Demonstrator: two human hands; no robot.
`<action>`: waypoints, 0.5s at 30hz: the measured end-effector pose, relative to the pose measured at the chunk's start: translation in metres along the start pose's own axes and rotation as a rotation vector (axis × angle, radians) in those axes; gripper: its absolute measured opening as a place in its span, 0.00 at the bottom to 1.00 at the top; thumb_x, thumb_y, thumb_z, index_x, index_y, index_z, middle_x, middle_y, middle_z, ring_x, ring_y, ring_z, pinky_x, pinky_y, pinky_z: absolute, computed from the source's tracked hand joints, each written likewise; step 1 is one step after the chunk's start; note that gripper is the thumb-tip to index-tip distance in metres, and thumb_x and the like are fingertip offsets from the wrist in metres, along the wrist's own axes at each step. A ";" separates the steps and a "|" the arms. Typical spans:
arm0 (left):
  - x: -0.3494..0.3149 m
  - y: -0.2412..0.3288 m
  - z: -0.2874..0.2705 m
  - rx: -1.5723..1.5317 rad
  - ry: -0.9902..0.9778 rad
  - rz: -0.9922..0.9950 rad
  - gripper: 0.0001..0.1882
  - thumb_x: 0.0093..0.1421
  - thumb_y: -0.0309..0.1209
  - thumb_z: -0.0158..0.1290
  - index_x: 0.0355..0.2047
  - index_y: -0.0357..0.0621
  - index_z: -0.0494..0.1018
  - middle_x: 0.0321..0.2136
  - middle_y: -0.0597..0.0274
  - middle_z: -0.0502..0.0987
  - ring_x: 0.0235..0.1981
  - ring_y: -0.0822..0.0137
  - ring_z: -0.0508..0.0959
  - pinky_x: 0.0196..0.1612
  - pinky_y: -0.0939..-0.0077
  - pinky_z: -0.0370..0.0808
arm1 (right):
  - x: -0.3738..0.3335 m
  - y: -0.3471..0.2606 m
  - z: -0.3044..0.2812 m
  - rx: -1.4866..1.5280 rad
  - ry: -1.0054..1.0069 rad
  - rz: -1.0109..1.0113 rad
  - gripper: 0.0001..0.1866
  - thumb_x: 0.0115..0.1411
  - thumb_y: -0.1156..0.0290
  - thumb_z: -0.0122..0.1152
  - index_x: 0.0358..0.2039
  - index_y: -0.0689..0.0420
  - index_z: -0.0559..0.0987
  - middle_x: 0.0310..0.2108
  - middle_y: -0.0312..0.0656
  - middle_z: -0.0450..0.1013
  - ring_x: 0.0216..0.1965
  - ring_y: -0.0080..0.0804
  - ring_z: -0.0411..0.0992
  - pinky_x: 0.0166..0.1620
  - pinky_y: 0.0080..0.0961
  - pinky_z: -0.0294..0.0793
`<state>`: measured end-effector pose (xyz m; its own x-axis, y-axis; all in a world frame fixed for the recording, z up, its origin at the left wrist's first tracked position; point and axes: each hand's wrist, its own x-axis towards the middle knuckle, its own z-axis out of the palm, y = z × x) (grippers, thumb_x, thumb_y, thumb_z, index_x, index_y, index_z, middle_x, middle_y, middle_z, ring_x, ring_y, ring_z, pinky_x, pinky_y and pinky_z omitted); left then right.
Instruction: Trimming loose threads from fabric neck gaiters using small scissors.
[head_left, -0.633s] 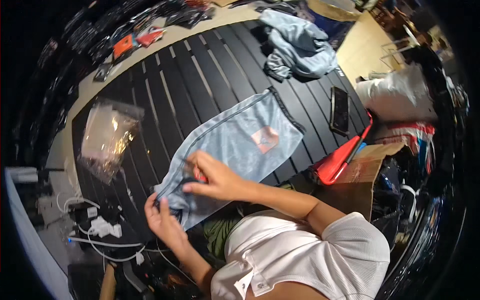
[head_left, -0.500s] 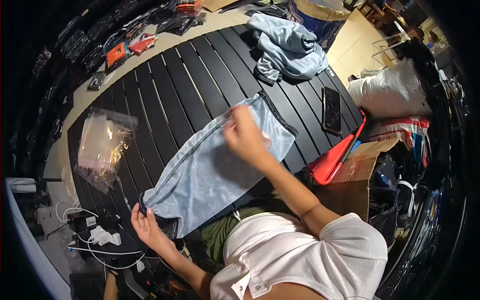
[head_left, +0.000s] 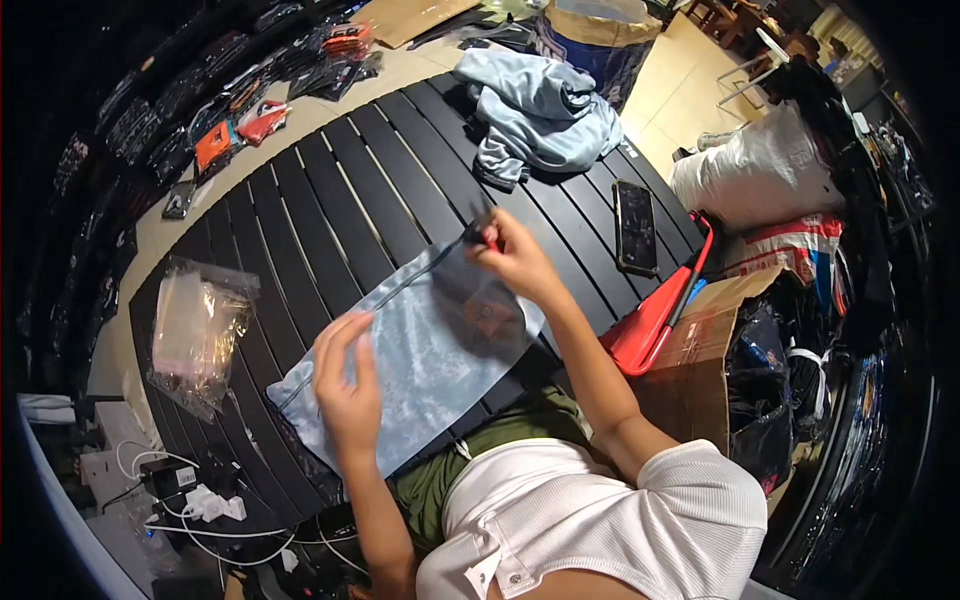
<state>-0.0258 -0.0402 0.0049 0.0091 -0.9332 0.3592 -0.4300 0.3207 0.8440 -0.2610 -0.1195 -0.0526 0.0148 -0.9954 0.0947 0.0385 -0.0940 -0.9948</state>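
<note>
A light blue, velvety cloth piece (head_left: 420, 360) with a dark seam along its far side lies flat over the near part of the slatted black table (head_left: 330, 200). My left hand (head_left: 348, 385) is over its left part, fingers stretched out and holding nothing. At the cloth's far right corner, my right hand (head_left: 515, 262) is closed around small red-handled snips (head_left: 489, 238). Their dark, pointed tip is blurred and points away from me. A dark bit of the cloth's edge shows beside that hand; whether the blades touch it I cannot tell.
A heap of similar blue cloth (head_left: 545, 115) sits at the table's far end. Clear plastic bags (head_left: 200, 325) lie on the left, a phone (head_left: 636, 228) on the right. A red dustpan-like thing (head_left: 640, 335) leans by a cardboard box (head_left: 690, 370). Cables and chargers (head_left: 212, 503) are lower left.
My left hand has let go of the cloth's left end and moved right over it. My right hand is now near the far corner, the snips showing. The cloth has shifted toward me.
</note>
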 end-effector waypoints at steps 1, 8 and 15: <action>0.013 0.000 0.008 -0.055 -0.101 0.043 0.11 0.56 0.22 0.47 0.40 0.37 0.72 0.40 0.53 0.74 0.47 0.61 0.70 0.52 0.70 0.63 | -0.006 -0.016 0.001 -0.031 -0.188 0.160 0.15 0.46 0.80 0.60 0.24 0.56 0.61 0.22 0.27 0.55 0.25 0.14 0.55 0.28 0.13 0.59; 0.058 -0.008 0.059 -0.234 -0.714 -0.008 0.21 0.59 0.45 0.48 0.38 0.37 0.72 0.30 0.57 0.74 0.35 0.66 0.73 0.38 0.76 0.68 | -0.035 -0.071 0.005 0.196 -0.465 0.182 0.16 0.49 0.82 0.60 0.26 0.54 0.60 0.27 0.28 0.60 0.30 0.13 0.59 0.32 0.12 0.62; 0.080 -0.019 0.054 -0.400 -0.902 -0.246 0.14 0.57 0.37 0.53 0.25 0.37 0.75 0.17 0.75 0.68 0.21 0.83 0.64 0.24 0.86 0.61 | -0.033 -0.045 -0.011 0.084 -0.403 0.171 0.19 0.46 0.79 0.64 0.23 0.53 0.59 0.27 0.30 0.62 0.29 0.15 0.59 0.32 0.12 0.61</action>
<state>-0.0659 -0.1300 -0.0043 -0.6986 -0.7022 -0.1373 -0.1729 -0.0204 0.9847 -0.2740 -0.0823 -0.0114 0.4158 -0.9082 -0.0474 0.0820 0.0894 -0.9926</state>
